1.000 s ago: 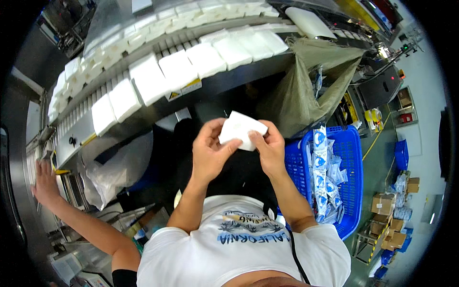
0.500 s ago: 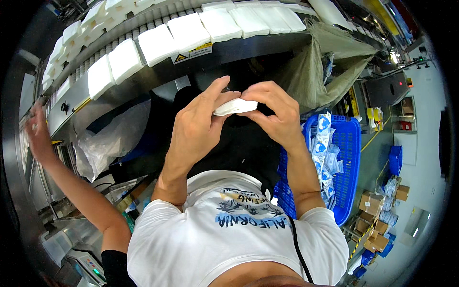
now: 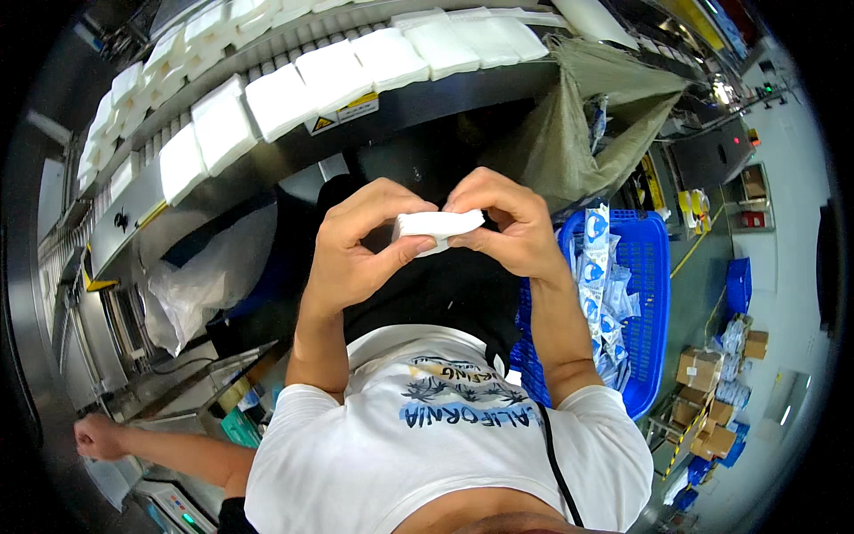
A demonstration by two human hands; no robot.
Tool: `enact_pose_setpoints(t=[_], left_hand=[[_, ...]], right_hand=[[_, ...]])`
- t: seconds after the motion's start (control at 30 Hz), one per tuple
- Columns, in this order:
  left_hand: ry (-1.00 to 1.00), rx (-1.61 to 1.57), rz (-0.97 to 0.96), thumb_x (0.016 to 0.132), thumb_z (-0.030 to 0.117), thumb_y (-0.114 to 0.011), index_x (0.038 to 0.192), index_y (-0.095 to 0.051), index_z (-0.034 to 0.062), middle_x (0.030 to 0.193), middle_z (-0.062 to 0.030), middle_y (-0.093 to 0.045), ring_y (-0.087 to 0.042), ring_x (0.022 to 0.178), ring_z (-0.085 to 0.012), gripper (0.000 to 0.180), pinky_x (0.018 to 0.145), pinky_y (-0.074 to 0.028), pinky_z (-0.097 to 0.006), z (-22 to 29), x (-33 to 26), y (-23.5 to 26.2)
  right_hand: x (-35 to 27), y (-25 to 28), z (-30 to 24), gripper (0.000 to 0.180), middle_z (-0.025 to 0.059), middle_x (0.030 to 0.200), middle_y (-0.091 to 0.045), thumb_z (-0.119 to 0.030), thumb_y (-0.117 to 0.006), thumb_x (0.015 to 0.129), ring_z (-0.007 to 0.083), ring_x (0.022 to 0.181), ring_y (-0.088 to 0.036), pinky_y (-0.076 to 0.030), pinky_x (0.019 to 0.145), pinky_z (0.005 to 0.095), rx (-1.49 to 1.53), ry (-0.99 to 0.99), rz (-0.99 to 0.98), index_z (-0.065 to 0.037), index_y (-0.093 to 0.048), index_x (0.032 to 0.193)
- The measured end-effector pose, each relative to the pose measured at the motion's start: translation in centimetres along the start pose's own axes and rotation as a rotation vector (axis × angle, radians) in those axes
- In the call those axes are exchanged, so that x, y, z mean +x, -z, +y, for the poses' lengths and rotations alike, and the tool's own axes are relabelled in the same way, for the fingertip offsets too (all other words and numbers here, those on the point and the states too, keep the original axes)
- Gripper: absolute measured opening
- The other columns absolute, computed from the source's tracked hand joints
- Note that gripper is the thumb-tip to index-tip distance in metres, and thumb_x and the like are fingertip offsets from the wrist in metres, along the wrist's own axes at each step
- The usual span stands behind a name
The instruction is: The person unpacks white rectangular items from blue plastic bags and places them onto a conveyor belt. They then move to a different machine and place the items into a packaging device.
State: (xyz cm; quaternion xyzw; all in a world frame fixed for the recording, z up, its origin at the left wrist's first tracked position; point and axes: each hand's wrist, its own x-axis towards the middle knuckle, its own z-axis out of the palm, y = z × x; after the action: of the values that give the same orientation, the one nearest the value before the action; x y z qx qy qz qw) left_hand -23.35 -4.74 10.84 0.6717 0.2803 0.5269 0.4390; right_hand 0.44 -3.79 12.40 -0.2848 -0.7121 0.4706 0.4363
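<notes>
A small, thick stack of folded white sheets (image 3: 429, 224), soft like wipes or tissue, is held up in front of my body between both hands. My left hand (image 3: 360, 236) grips its left end, thumb along the near side and fingers curled behind. At the opposite end my right hand (image 3: 511, 224) pinches the stack between thumb and fingers. The layered edge turns toward me, and part of the stack hangs below the thumbs. Beyond my hands, a row of flat white sheet stacks (image 3: 334, 73) lies along a roller conveyor (image 3: 307, 36).
A blue basket (image 3: 656, 267) of printed packets (image 3: 594, 267) stands at my right. A greenish sack (image 3: 614, 107) hangs beyond it. Left are a clear plastic bag (image 3: 191, 289), a scale (image 3: 169, 503) and another person's closed hand (image 3: 100, 438). Cardboard boxes (image 3: 698, 369) sit far right.
Both my hands have lowered slightly and turned the stack, so its layered edge faces me more. The other person's arm at the left has swung down toward the scale.
</notes>
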Motion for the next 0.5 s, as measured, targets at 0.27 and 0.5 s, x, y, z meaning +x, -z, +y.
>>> enact_pose_setpoints(t=[0.27, 0.5], left_hand=[[0.205, 0.218, 0.046, 0.09, 0.002, -0.075, 0.115, -0.072, -0.0015, 0.107, -0.0111, -0.07, -0.068, 0.09, -0.0167, 0.026, 0.075, -0.054, -0.029, 1.6, 1.0, -2.2], [0.356, -0.199, 0.063, 0.095, 0.014, -0.078, 0.13, -0.063, -0.0036, 0.112, -0.0081, -0.069, -0.064, 0.099, -0.012, 0.041, 0.087, -0.051, -0.027, -1.8, -2.1, -4.0]], right_hand=[[0.0, 0.6, -1.1, 0.026, 0.0098, 0.095, -0.069, -0.017, -0.084, 0.086, 0.0235, 0.087, -0.067, -0.053, 0.08, 0.0344, -0.311, 0.032, 0.114, -0.001, -0.071, 0.102], [-1.7, 0.4, -0.1, 0.021, 0.0045, 0.096, -0.069, -0.016, -0.078, 0.094, 0.0104, 0.087, -0.064, -0.053, 0.074, 0.0268, -0.014, -0.18, 0.261, -0.001, -0.072, 0.107]])
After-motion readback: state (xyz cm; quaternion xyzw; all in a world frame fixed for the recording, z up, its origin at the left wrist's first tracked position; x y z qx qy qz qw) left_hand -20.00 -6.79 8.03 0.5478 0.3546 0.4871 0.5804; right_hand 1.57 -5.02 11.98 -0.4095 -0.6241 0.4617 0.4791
